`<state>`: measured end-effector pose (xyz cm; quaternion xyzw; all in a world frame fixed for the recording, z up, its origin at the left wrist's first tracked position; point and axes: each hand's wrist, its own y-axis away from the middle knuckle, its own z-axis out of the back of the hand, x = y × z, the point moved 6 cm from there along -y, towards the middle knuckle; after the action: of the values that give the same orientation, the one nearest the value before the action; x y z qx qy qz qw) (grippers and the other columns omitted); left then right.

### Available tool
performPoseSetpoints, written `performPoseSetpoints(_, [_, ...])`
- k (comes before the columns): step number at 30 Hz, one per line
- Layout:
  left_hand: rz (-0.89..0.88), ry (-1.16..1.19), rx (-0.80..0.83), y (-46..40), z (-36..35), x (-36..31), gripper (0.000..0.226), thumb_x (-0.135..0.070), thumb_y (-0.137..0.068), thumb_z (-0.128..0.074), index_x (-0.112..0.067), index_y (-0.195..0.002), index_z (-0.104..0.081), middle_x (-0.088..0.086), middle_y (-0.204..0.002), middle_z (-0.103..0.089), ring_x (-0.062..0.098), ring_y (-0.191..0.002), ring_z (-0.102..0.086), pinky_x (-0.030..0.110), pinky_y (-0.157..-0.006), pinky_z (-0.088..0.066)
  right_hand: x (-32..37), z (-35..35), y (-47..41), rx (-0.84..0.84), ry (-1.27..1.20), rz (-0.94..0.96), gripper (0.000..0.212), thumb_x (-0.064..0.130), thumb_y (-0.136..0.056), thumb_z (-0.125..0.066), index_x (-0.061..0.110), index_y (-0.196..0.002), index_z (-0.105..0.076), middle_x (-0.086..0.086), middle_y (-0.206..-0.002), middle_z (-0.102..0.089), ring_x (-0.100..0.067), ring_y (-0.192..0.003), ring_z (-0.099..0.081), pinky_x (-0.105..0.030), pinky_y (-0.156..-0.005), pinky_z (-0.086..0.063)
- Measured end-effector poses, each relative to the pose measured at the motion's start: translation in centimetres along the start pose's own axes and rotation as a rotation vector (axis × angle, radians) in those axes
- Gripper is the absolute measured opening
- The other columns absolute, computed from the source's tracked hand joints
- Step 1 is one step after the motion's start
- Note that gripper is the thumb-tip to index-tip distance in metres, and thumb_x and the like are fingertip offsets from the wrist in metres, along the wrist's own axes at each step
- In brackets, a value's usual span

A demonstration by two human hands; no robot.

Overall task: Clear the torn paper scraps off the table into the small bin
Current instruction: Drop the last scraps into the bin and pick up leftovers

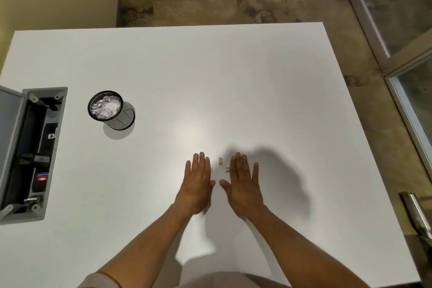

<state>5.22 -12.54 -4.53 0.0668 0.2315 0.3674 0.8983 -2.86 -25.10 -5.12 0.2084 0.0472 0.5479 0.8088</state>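
Note:
A small yellowish paper scrap (220,161) lies on the white table (210,77) between my two hands. Another tiny scrap (226,170) sits beside my right hand's fingers. My left hand (197,183) is flat, palm down, fingers straight, just left of the scraps. To their right my right hand (243,186) is held the same way. Neither hand holds anything. The small grey bin (111,110) stands far to the left, tilted in view, filled with crumpled paper.
An open grey cable box (30,154) is set into the table at the left edge, its lid raised. A glass door with a metal handle (416,213) stands at the right. The table's far edge meets a stone floor.

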Motion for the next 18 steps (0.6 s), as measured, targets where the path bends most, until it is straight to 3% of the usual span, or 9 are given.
performPoseSetpoints(3, [-0.037, 0.072, 0.024, -0.3, 0.1, -1.2, 0.066, -0.012, -0.101, -0.034, -0.001, -0.152, 0.006, 0.015, -0.158, 0.020, 0.036, -0.148, 0.016, 0.048, -0.122, 0.006, 1.2, 0.7, -0.1, -0.029, -0.053, 0.087, 0.064, 0.050, -0.101, -0.009, 0.014, -0.150, 0.011, -0.002, -0.160, 0.016, -0.016, -0.147, 0.021, -0.045, -0.118, 0.011])
performPoseSetpoints(5, [-0.113, 0.087, 0.021, -0.5, 0.9, -1.5, 0.068, -0.007, -0.100, -0.033, -0.002, -0.152, 0.009, 0.016, -0.160, 0.017, 0.031, -0.149, 0.015, 0.045, -0.123, 0.002, 1.0, 1.7, 0.2, -0.088, -0.135, 0.033, 0.060, 0.038, -0.103, -0.022, 0.011, -0.152, 0.002, -0.004, -0.161, 0.003, -0.019, -0.149, 0.005, -0.037, -0.122, 0.002])
performPoseSetpoints(7, [-0.135, 0.158, 0.033, -1.1, 1.6, -1.4, 0.070, -0.012, -0.101, -0.038, -0.006, -0.154, 0.008, 0.011, -0.161, 0.017, 0.024, -0.149, 0.016, 0.035, -0.122, 0.008, 0.2, 2.6, 0.6, -0.139, -0.184, -0.081, 0.062, 0.021, -0.100, -0.041, 0.008, -0.153, -0.011, -0.007, -0.160, -0.014, -0.025, -0.148, -0.015, -0.034, -0.119, -0.010])
performPoseSetpoints(10, [-0.148, 0.112, 0.112, -1.8, 1.2, -2.2, 0.080, -0.031, -0.101, -0.047, -0.010, -0.155, 0.009, 0.005, -0.159, 0.021, 0.023, -0.147, 0.020, 0.033, -0.117, 0.013, 0.0, 2.2, 1.2, -0.049, -0.169, -0.153, 0.072, 0.013, -0.095, -0.049, 0.014, -0.154, -0.008, -0.006, -0.161, -0.012, -0.027, -0.148, -0.012, -0.034, -0.119, -0.013])
performPoseSetpoints(12, [-0.174, 0.038, 0.095, -2.2, 0.5, -2.8, 0.079, -0.040, -0.100, -0.047, -0.011, -0.156, 0.000, 0.008, -0.162, 0.012, 0.031, -0.148, 0.015, 0.041, -0.119, 0.007, 0.7, 2.7, 1.4, -0.021, -0.160, -0.129, 0.072, 0.012, -0.096, -0.050, 0.015, -0.154, -0.008, -0.007, -0.161, -0.010, -0.027, -0.148, -0.010, -0.035, -0.119, -0.013])
performPoseSetpoints(14, [-0.200, 0.066, 0.023, -2.1, 0.1, -3.2, 0.066, -0.036, -0.100, -0.046, -0.010, -0.154, -0.019, 0.011, -0.163, -0.009, 0.040, -0.149, -0.001, 0.046, -0.119, -0.003, 1.5, 2.5, 1.2, -0.024, -0.279, -0.101, 0.064, 0.008, -0.096, -0.049, 0.016, -0.152, -0.019, -0.008, -0.157, -0.022, -0.024, -0.144, -0.023, -0.032, -0.116, -0.025])
performPoseSetpoints(16, [-0.206, 0.161, -0.061, -1.7, 0.2, -3.5, 0.053, -0.024, -0.099, -0.049, -0.008, -0.148, -0.037, 0.012, -0.158, -0.029, 0.040, -0.147, -0.017, 0.044, -0.117, -0.009, 1.7, 2.3, 1.1, -0.040, -0.373, -0.093, 0.040, 0.011, -0.098, -0.042, 0.020, -0.137, -0.042, 0.000, -0.137, -0.045, -0.011, -0.119, -0.046, -0.018, -0.096, -0.042])
performPoseSetpoints(18, [-0.173, 0.241, -0.120, -1.4, 0.2, -3.5, 0.045, -0.017, -0.097, -0.056, -0.006, -0.140, -0.049, 0.012, -0.151, -0.042, 0.034, -0.144, -0.027, 0.044, -0.118, -0.017, 1.1, 2.2, 1.2, -0.062, -0.427, -0.108, 0.022, 0.009, -0.096, -0.042, 0.021, -0.109, -0.055, 0.005, -0.110, -0.055, -0.008, -0.092, -0.052, -0.012, -0.074, -0.042])
